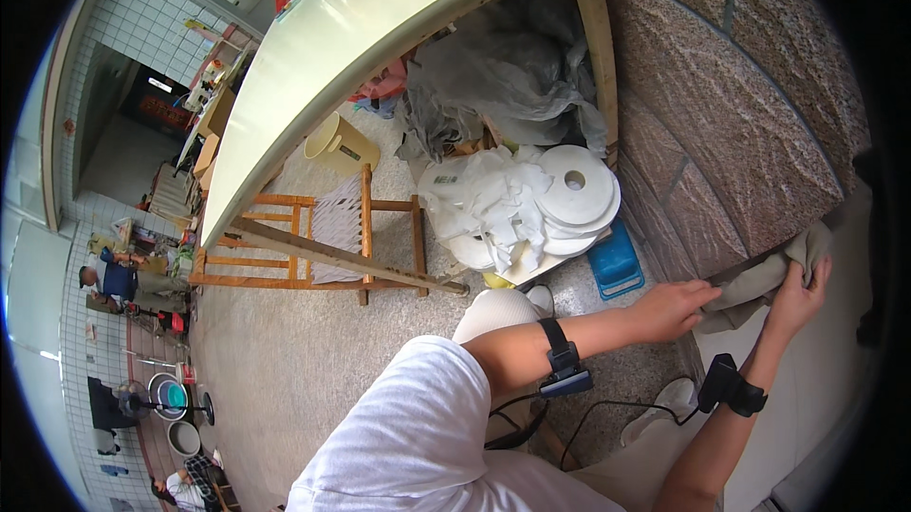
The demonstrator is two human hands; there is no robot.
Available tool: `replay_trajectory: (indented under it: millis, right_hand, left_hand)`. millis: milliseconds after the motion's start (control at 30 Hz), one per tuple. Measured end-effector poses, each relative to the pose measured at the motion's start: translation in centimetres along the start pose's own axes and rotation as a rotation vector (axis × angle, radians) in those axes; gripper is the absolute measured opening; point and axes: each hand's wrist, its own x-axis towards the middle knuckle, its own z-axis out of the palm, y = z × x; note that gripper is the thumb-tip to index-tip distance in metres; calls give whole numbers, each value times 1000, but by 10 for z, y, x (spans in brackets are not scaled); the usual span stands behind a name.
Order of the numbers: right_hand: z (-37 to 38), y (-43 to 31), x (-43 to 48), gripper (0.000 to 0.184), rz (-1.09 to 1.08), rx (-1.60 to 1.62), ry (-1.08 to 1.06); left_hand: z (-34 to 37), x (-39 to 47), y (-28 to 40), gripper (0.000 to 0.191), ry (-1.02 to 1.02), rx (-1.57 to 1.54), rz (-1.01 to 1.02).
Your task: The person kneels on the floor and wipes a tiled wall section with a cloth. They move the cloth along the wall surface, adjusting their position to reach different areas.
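Observation:
A grey-green cloth [758, 288] lies bunched along the lower edge of a brown stone-patterned surface [712, 213]. My right hand [801, 291] grips its right part, thumb and fingers closed on the folds. At the cloth's left end, the fingertips of my left hand [672, 309] are drawn together on the fabric. Beneath the cloth is a pale smooth surface [747, 398]. Both wrists carry black straps with small devices, joined to a black cable [605, 404].
White rolls of strip material [580, 192] and a blue plastic stool [615, 259] stand left of the stone-patterned surface. Further off are grey plastic bags [505, 71], a curved cream tabletop [341, 49], a wooden chair [338, 227] and a yellow bucket [345, 145]. Two people are at far left.

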Motion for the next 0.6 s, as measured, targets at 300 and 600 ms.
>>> replay_trajectory:
  millis: [300,600]
  right_hand:
    - [0,-5,-2,38,45,117,31]
    - [5,-7,-1,37,58,4,50]
  left_hand:
    - [0,-1,-2,54,21,2,13]
    - [-1,-2,-2,53,12,-5,19]
